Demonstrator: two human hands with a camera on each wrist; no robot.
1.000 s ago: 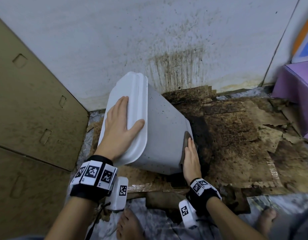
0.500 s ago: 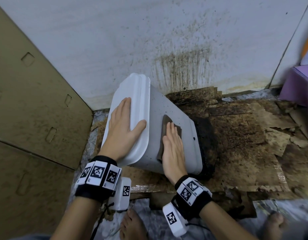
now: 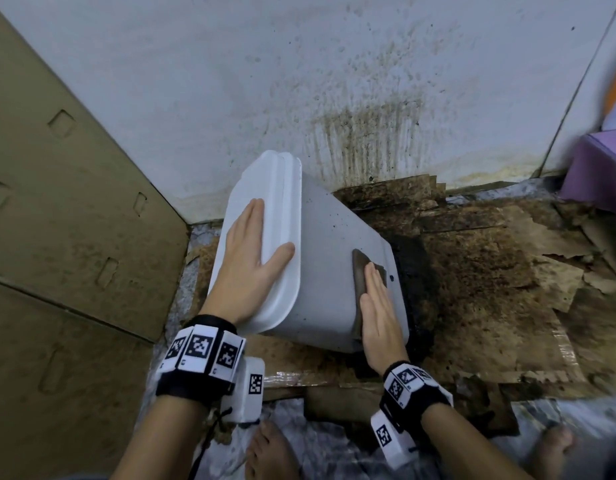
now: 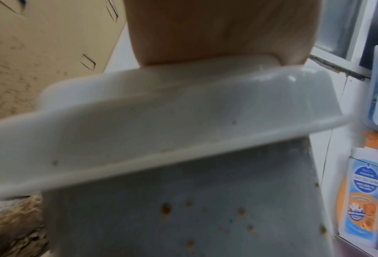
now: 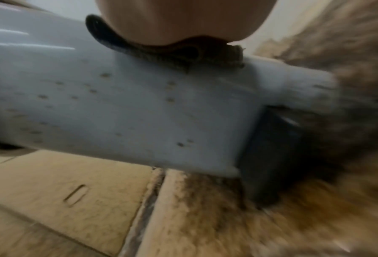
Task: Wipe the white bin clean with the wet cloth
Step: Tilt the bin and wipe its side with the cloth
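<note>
**A:** Brown and damp-looking, the folded wet cloth (image 3: 360, 271) lies under the right hand (image 3: 379, 313), whose straight fingers press it flat against the side wall of the tilted white plastic bin (image 3: 329, 271), near its base. Nothing is gripped; the palm only pushes.

**B:** And the left hand (image 3: 251, 268)?

**A:** Spread flat on the bin's white lid (image 3: 282, 202), thumb out along the rim, bracing it. The bin leans on stained brown cardboard (image 3: 473, 289) on the floor, its base toward the spattered white wall (image 3: 299, 98).

**B:** What could go wrong?

**A:** I'd judge the tilted bin could slide or tip on the soggy cardboard if the wiping push outweighs the brace. The cloth, unpinched, may slip from under the palm. Its dirt might smear rather than lift.

**B:** Counts?

**A:** One bin, one cloth, two hands, two bare feet (image 3: 272, 452) nearest the camera; many brown specks remain on the bin's wall.
</note>
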